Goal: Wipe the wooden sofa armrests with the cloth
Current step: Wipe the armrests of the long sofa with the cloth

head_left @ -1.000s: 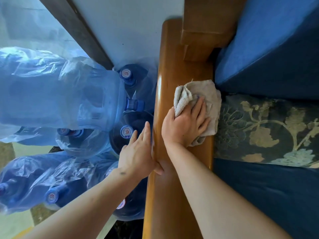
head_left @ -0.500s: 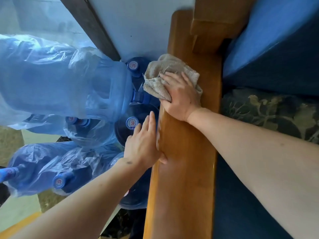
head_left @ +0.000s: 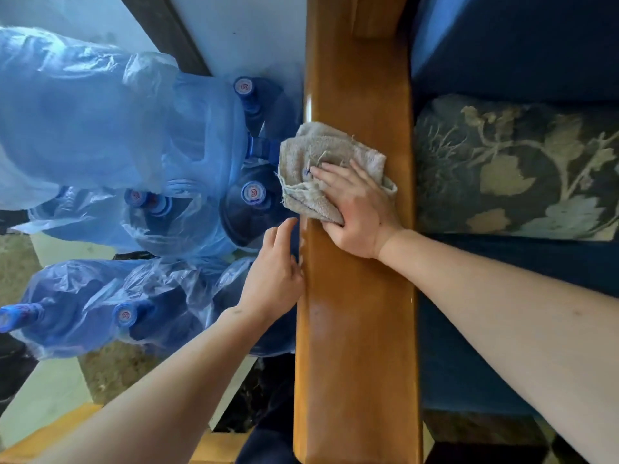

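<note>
A glossy brown wooden armrest (head_left: 358, 329) runs up the middle of the view. On its top, near the left edge, lies a crumpled beige cloth (head_left: 321, 162). My right hand (head_left: 358, 209) presses down on the cloth, fingers spread over it and thumb hooked under its near edge. The cloth's left part hangs past the armrest's outer edge. My left hand (head_left: 274, 276) rests flat against the armrest's outer left side, fingers pointing away from me, holding nothing.
Several large blue water bottles (head_left: 140, 135) wrapped in plastic lie stacked on the floor left of the armrest. A blue sofa cushion (head_left: 519, 45) and a floral pillow (head_left: 516, 169) sit to its right. A white wall with a dark strip (head_left: 167, 31) stands behind.
My right hand has drawn the cloth back toward me along the armrest's left part, after sweeping from the right edge to the far left. The left hand stays on the side.
</note>
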A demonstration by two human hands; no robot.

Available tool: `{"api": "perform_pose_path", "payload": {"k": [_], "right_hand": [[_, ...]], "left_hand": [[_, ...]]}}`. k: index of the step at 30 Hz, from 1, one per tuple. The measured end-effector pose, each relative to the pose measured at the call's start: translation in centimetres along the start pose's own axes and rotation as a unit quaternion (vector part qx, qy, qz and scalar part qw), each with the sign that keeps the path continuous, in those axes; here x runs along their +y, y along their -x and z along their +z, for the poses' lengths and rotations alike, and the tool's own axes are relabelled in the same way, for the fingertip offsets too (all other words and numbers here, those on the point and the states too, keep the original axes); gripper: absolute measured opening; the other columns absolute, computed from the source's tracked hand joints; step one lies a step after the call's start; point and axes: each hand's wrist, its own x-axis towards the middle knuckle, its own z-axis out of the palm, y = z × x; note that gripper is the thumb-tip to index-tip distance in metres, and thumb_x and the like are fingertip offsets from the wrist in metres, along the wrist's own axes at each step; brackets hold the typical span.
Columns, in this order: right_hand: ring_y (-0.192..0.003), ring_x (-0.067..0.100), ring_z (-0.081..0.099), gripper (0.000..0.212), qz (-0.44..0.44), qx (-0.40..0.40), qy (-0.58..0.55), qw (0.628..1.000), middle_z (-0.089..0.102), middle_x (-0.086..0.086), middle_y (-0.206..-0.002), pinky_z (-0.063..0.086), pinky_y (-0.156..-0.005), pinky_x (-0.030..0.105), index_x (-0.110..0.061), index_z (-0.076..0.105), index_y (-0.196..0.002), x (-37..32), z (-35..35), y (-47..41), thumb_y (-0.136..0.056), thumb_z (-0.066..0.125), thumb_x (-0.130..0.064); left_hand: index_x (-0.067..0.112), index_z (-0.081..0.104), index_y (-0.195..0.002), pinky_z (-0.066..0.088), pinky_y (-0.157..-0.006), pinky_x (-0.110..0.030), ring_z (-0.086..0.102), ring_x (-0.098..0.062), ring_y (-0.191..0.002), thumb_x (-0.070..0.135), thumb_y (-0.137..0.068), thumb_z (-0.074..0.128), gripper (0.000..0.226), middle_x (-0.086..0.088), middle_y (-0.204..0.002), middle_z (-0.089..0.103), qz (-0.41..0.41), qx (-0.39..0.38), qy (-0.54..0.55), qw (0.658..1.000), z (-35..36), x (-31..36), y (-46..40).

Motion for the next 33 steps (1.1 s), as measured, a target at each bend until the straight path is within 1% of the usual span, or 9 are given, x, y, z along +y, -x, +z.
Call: {"api": "perform_pose_path", "payload": {"k": [2,5,8,11,15,23,26,30,33], "right_hand": [[-0.149,0.020,0.039,0.055,0.021,0.013,-0.008,1.000,0.050,-0.001,-0.157,0.016,-0.129,0.048,-0.018,0.062,-0.138,-1.6,0.8,3.4,-0.085,0.062,-0.032],[-0.152,0.021,0.036,0.042,0.124,0.062,-0.010,0.990,0.048,0.001,-0.159,0.019,-0.127,0.050,-0.019,0.069,-0.126,-5.7,2.9,9.3,-0.088,0.058,-0.031],[-0.154,0.022,0.031,0.042,0.222,0.102,-0.015,0.970,0.044,0.004,-0.161,0.027,-0.124,0.055,-0.018,0.066,-0.131,-11.2,5.7,15.2,-0.093,0.055,-0.033],[-0.156,0.020,0.027,0.045,0.242,0.094,-0.025,0.965,0.039,0.000,-0.164,0.030,-0.122,0.055,-0.023,0.059,-0.139,-15.4,7.9,20.8,-0.098,0.053,-0.039],[-0.153,0.023,0.035,0.047,0.309,0.090,-0.010,0.947,0.038,0.000,-0.164,0.029,-0.121,0.055,-0.024,0.067,-0.134,-18.9,9.3,24.6,-0.093,0.053,-0.041],[-0.153,0.022,0.034,0.048,0.423,0.194,0.004,0.885,0.044,0.004,-0.161,0.022,-0.126,0.052,-0.020,0.063,-0.139,-19.1,10.5,21.2,-0.102,0.043,-0.043],[-0.153,0.024,0.034,0.052,0.444,0.224,0.013,0.868,0.045,0.006,-0.160,0.020,-0.127,0.052,-0.017,0.059,-0.143,-17.5,10.2,18.5,-0.097,0.050,-0.037],[-0.153,0.025,0.034,0.052,0.443,0.251,0.012,0.861,0.043,0.006,-0.162,0.024,-0.124,0.057,-0.018,0.057,-0.146,-14.3,9.1,14.6,-0.097,0.051,-0.035],[-0.152,0.025,0.035,0.052,0.450,0.265,0.014,0.853,0.042,0.005,-0.162,0.025,-0.123,0.058,-0.019,0.057,-0.146,-11.0,7.6,10.4,-0.096,0.056,-0.035]], "left_hand": [[0.034,0.032,-0.148,0.046,-0.084,-0.033,0.061,-0.011,-0.100,0.022,-0.078,0.041,0.072,0.005,-0.146,0.040,-0.005,-0.017,0.025,1.000,0.1,-0.9,1.2],[0.026,0.045,-0.139,0.043,-0.090,-0.028,0.059,-0.014,-0.112,-0.006,-0.076,0.043,0.070,0.008,-0.134,0.046,-0.029,0.020,0.062,0.997,0.2,-2.1,2.7],[0.022,0.052,-0.133,0.050,-0.096,-0.040,0.061,-0.021,-0.113,-0.012,-0.077,0.041,0.067,0.008,-0.127,0.047,-0.070,0.048,0.080,0.993,0.4,-2.3,3.7],[0.028,0.053,-0.131,0.052,-0.095,-0.049,0.061,-0.018,-0.113,-0.009,-0.079,0.039,0.066,0.009,-0.127,0.049,-0.075,0.043,0.072,0.994,0.9,-1.9,4.9],[0.026,0.037,-0.147,0.045,-0.093,-0.034,0.054,-0.014,-0.117,-0.008,-0.085,0.042,0.070,-0.004,-0.142,0.048,-0.032,0.038,0.067,0.997,1.2,-1.3,5.1],[0.032,0.036,-0.149,0.048,-0.093,-0.031,0.060,-0.012,-0.109,0.028,-0.100,0.050,0.051,0.002,-0.142,0.041,0.034,0.037,0.032,0.998,-0.3,2.0,-2.5],[0.027,0.041,-0.147,0.048,-0.096,-0.032,0.059,-0.022,-0.113,0.021,-0.097,0.050,0.051,-0.003,-0.143,0.038,0.047,0.007,-0.020,0.999,-1.0,4.1,-6.2],[0.020,0.035,-0.149,0.041,-0.104,-0.035,0.042,-0.032,-0.141,0.015,-0.088,0.066,0.068,-0.004,-0.164,0.018,0.092,-0.045,-0.131,0.986,-3.2,6.5,-11.2],[0.019,0.010,-0.161,0.031,-0.121,-0.045,0.014,-0.022,-0.157,0.045,-0.062,0.094,0.132,0.003,-0.172,-0.005,0.125,-0.116,-0.245,0.954,-5.3,8.0,-14.5]]}}
